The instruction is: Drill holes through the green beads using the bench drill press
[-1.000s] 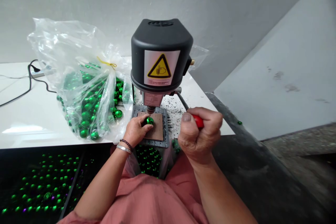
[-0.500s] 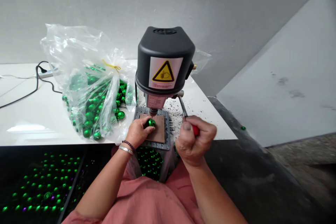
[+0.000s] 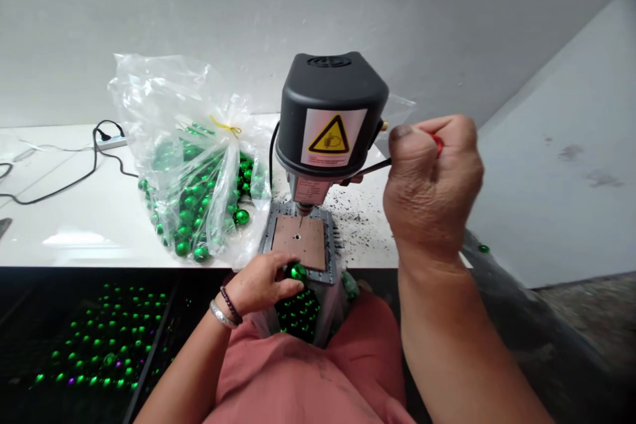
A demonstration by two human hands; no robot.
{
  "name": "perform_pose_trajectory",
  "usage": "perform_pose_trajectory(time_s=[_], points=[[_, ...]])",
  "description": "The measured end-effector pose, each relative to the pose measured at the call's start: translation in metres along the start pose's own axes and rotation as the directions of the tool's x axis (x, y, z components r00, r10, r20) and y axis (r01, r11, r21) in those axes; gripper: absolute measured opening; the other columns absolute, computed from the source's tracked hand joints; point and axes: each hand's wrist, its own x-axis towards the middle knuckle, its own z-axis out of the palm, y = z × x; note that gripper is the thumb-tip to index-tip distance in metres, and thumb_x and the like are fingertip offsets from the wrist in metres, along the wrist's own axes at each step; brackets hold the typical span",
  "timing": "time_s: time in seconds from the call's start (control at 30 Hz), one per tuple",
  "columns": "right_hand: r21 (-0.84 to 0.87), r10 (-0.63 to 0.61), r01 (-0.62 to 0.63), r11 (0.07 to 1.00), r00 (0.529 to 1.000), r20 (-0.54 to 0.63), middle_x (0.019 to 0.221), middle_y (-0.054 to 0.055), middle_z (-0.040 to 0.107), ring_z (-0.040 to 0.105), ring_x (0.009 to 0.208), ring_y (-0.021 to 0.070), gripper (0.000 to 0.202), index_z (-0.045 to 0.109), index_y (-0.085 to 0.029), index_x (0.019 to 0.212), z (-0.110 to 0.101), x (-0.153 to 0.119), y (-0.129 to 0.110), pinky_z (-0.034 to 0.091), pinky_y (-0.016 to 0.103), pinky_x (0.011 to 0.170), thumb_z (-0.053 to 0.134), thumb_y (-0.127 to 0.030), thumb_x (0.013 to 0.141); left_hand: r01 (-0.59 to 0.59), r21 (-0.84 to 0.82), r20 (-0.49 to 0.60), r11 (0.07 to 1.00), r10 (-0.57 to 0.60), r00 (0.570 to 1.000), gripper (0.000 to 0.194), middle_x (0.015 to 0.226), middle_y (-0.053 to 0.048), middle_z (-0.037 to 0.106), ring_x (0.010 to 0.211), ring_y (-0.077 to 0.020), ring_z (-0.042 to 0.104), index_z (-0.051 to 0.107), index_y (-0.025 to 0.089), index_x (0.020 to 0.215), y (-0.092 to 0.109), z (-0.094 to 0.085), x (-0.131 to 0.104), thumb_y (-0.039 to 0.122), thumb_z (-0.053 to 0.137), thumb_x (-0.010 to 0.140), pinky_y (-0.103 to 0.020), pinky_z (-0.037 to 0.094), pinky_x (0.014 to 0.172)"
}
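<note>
A black drill press [image 3: 332, 116] with a warning label stands on the white table. Below its bit lies a brown board [image 3: 308, 246] with a small hole, set on the grey base plate [image 3: 330, 276]. Between the thumb and fingers of my left hand [image 3: 263, 281] is a shiny green ball [image 3: 297, 271], at the front edge of the base. My right hand [image 3: 431, 179] is wrapped round the red knob [image 3: 437, 144] of the press lever, raised to the right of the machine. An open bag of green balls [image 3: 299, 311] sits below the base, by my lap.
A clear plastic bag [image 3: 196, 179] full of green balls, tied with yellow, lies left of the press. Dark shavings [image 3: 355, 218] litter the white table [image 3: 89, 238]. A cable runs to a power strip [image 3: 112, 142]. More balls [image 3: 106, 338] show at lower left.
My left hand has drawn the green ball from under the bit towards me, off the board. My right hand has swung the lever up and to the right. The view has shifted slightly.
</note>
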Motion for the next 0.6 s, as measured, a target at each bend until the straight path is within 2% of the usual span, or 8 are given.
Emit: perform_pose_trajectory(time_s=[0.07, 0.13, 0.23, 0.33, 0.37, 0.47, 0.53, 0.6], points=[[0.004, -0.003, 0.003, 1.0, 1.0, 0.006, 0.058, -0.005, 0.042, 0.037, 0.053, 0.0051, 0.021, 0.044, -0.02, 0.069, 0.0, -0.002, 0.001, 0.032, 0.022, 0.053, 0.048, -0.037, 0.081, 0.019, -0.044, -0.037, 0.999, -0.02, 0.999, 0.041, 0.099, -0.007, 0.069, 0.078, -0.017, 0.062, 0.065, 0.019, 0.109, -0.003, -0.006, -0.002, 0.038, 0.062, 0.073, -0.026, 0.048, 0.07], [0.007, -0.003, 0.003, 1.0, 1.0, 0.011, 0.057, -0.005, 0.042, 0.038, 0.053, 0.0053, 0.02, 0.045, -0.02, 0.071, -0.001, -0.003, 0.001, 0.033, 0.022, 0.053, 0.048, -0.037, 0.081, 0.092, -0.085, -0.196, 0.992, -0.107, 0.975, 0.037, 0.103, -0.007, 0.069, 0.086, -0.0186, 0.063, 0.066, 0.018, 0.106, -0.011, -0.014, 0.006, 0.039, 0.057, 0.077, -0.028, 0.048, 0.077], [0.01, -0.008, 0.009, 1.0, 1.0, -0.008, 0.058, -0.005, 0.043, 0.04, 0.052, 0.0057, 0.019, 0.046, -0.019, 0.073, -0.001, -0.004, 0.001, 0.033, 0.021, 0.053, 0.047, -0.037, 0.082, 0.21, -0.102, -0.477, 0.972, -0.233, 0.848, 0.034, 0.103, -0.008, 0.069, 0.095, -0.0203, 0.062, 0.066, 0.016, 0.105, -0.03, -0.03, 0.032, 0.032, 0.045, 0.084, -0.031, 0.047, 0.086], [0.022, -0.018, 0.018, 1.0, 1.0, -0.01, 0.056, -0.006, 0.042, 0.039, 0.05, 0.0054, 0.019, 0.045, -0.02, 0.072, -0.002, -0.006, 0.001, 0.032, 0.021, 0.05, 0.048, -0.036, 0.082, 0.364, 0.117, -0.629, 0.924, -0.215, 0.747, 0.036, 0.114, -0.012, 0.064, 0.109, -0.0232, 0.056, 0.063, 0.014, 0.11, -0.057, -0.048, 0.062, 0.023, 0.04, 0.084, -0.034, 0.041, 0.096], [0.026, -0.022, 0.022, 0.999, 1.0, -0.006, 0.056, -0.006, 0.042, 0.038, 0.049, 0.0052, 0.019, 0.045, -0.02, 0.071, -0.002, -0.006, 0.001, 0.031, 0.021, 0.049, 0.049, -0.035, 0.081, 0.423, 0.208, -0.636, 0.882, -0.207, 0.744, 0.037, 0.118, -0.013, 0.062, 0.112, -0.0242, 0.053, 0.062, 0.013, 0.112, -0.065, -0.052, 0.07, 0.022, 0.039, 0.084, -0.035, 0.04, 0.097], [0.024, -0.039, 0.039, 0.999, 0.999, -0.008, 0.057, -0.005, 0.042, 0.037, 0.049, 0.0046, 0.017, 0.045, -0.019, 0.072, -0.002, -0.008, 0.001, 0.031, 0.021, 0.047, 0.05, -0.034, 0.081, 0.532, 0.394, -0.536, 0.75, -0.282, 0.795, 0.038, 0.113, -0.019, 0.062, 0.111, -0.0308, 0.053, 0.066, 0.011, 0.103, -0.082, -0.058, 0.082, 0.03, 0.039, 0.085, -0.042, 0.038, 0.095], [0.017, -0.051, 0.052, 0.999, 0.998, -0.021, 0.059, -0.005, 0.043, 0.038, 0.05, 0.0043, 0.017, 0.047, -0.019, 0.073, -0.002, -0.009, 0.002, 0.032, 0.021, 0.047, 0.049, -0.034, 0.081, 0.55, 0.427, -0.484, 0.718, -0.332, 0.81, 0.038, 0.108, -0.02, 0.062, 0.106, -0.0352, 0.054, 0.069, 0.012, 0.097, -0.086, -0.056, 0.081, 0.035, 0.042, 0.083, -0.046, 0.039, 0.091], [0.016, -0.061, 0.062, 0.998, 0.997, -0.035, 0.06, -0.004, 0.043, 0.039, 0.051, 0.0042, 0.017, 0.047, -0.019, 0.073, -0.002, -0.011, 0.002, 0.033, 0.021, 0.048, 0.049, -0.034, 0.082, 0.548, 0.443, -0.454, 0.71, -0.349, 0.82, 0.038, 0.112, -0.019, 0.06, 0.105, -0.0374, 0.053, 0.068, 0.015, 0.101, -0.086, -0.05, 0.076, 0.038, 0.045, 0.081, -0.048, 0.04, 0.087]])
